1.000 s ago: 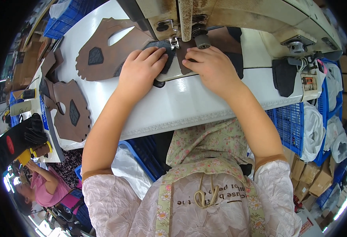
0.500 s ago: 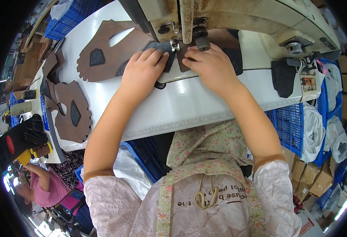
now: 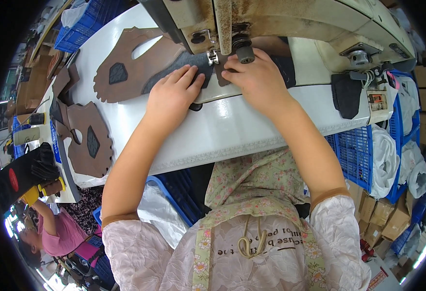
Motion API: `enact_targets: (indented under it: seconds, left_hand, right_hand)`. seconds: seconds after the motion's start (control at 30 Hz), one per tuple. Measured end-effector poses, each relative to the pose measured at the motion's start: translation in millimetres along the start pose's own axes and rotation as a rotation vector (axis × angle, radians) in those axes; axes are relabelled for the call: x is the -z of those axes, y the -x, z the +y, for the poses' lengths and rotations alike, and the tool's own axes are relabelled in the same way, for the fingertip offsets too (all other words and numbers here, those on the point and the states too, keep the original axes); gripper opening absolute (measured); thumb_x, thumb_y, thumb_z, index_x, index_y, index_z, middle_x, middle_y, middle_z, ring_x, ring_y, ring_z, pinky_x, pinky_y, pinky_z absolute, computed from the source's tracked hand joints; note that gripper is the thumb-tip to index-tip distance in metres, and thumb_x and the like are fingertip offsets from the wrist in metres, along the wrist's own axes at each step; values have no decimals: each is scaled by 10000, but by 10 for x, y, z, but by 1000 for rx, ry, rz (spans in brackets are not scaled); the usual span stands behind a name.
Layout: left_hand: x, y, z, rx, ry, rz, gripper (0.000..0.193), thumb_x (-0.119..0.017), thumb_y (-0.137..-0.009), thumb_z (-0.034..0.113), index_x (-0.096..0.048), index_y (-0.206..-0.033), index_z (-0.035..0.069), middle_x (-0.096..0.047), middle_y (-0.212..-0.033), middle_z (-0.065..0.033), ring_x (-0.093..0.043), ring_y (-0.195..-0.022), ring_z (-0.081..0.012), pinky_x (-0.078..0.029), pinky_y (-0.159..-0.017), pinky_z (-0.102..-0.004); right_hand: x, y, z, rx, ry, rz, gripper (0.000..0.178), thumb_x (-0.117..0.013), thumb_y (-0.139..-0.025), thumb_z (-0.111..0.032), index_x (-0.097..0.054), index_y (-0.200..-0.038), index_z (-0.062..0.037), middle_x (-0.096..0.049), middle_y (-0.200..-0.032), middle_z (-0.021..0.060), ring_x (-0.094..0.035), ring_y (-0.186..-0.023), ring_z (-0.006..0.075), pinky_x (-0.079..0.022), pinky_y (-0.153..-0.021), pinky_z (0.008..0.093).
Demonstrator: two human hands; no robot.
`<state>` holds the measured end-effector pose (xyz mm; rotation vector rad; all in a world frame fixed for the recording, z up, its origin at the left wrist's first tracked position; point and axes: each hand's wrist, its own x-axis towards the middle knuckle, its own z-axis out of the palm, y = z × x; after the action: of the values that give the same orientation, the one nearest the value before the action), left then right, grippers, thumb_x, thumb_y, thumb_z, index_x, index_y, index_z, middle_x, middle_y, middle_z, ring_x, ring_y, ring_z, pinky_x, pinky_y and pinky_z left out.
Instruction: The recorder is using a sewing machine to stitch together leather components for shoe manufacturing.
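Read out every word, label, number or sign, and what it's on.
Pale top: dark lettering, upside down; I won't copy it.
Ruler strip on white table: too small to read.
Red oval on black item: too small.
Label on pale box: too small.
Red-and-white sign, lower right: too blurred.

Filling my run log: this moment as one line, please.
left hand: on dark panel; right hand: on brown piece; presser foot: between hands

Two hands (one pair), one sewing machine, one presser foot, two black patches
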<state>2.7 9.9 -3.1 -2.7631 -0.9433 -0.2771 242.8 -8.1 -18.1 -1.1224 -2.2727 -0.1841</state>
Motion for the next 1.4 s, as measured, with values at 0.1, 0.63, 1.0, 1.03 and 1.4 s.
enact_targets:
  seconds: [0.1, 0.63, 1.0, 1.03, 1.4]
  left_hand:
    - [8, -58, 46, 29, -29, 11, 462, -583, -763, 61, -631, -1221, 96, -609, -1256, -81, -583, -1160, -250, -524, -858, -358]
    - [24, -68, 114, 94, 141, 25, 426, -596, -731, 24, -651, -1150, 71, -629, -1088, -90, -624, -1028, -258, -536, -817, -366]
    - [-53, -114, 199, 117, 72, 193, 202, -632, -816, 75, -706, -1003, 102, -646, -1006, -55, -648, -901, -242, -545, -699, -353]
    - [-53, -130, 213, 116, 72, 193, 202, -632, -816, 75, -706, -1003, 102, -646, -1006, -55, -648, -901, -242, -545, -699, -353]
    - [-93, -202, 210, 115, 39, 169, 157, -616, -814, 101, -675, -948, 44, -643, -982, -66, -628, -920, -225, -543, -698, -337]
  right_hand:
    - [7, -16, -7, -19, -7, -17, 214, -595, -751, -81, -734, -914, -93, -681, -1002, 17, -602, -1053, 223, -407, -1015, 420]
    - [-8, -52, 41, -48, -104, 22, 153, -607, -746, -95, -732, -834, -81, -663, -897, 69, -597, -1029, 264, -447, -969, 409]
    - [2, -73, 57, -105, -110, 7, 172, -666, -740, -51, -757, -868, -121, -703, -1031, 46, -616, -1055, 257, -508, -879, 386]
    - [-1, -75, 65, -102, -119, 12, 166, -669, -744, -52, -757, -866, -123, -704, -1024, 42, -616, -1052, 254, -512, -872, 383]
    - [-42, -94, 142, -47, -42, 21, 165, -661, -744, -57, -746, -866, -128, -704, -1030, 9, -616, -1053, 241, -515, -878, 372]
